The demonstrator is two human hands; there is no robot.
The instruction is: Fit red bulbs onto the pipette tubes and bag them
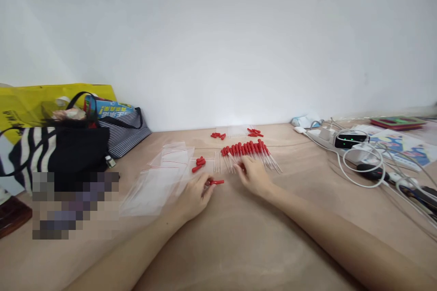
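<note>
Between the thumb and fingers of my left hand [197, 197] is a small red rubber-like cap [217, 182], its narrow end pointing right. My right hand [254, 176] is closed at the left part of a row of red-headed sticks [251, 147]. A thin white stick [230, 155] shows at its fingertips, mostly hidden by the hand. The row's pale shafts slant toward me. Left of it lie a few loose thin sticks [217, 162] and a small group of red caps [199, 164], just beyond my left hand.
Clear zip bags [153, 186] overlap at left. Farther back lie two more groups of red caps [217, 135] [254, 133]. A striped bag [126, 131] and a black bag [68, 154] stand at left. Cables and a power strip [321, 138] spread at right, beside printed sheets [403, 145].
</note>
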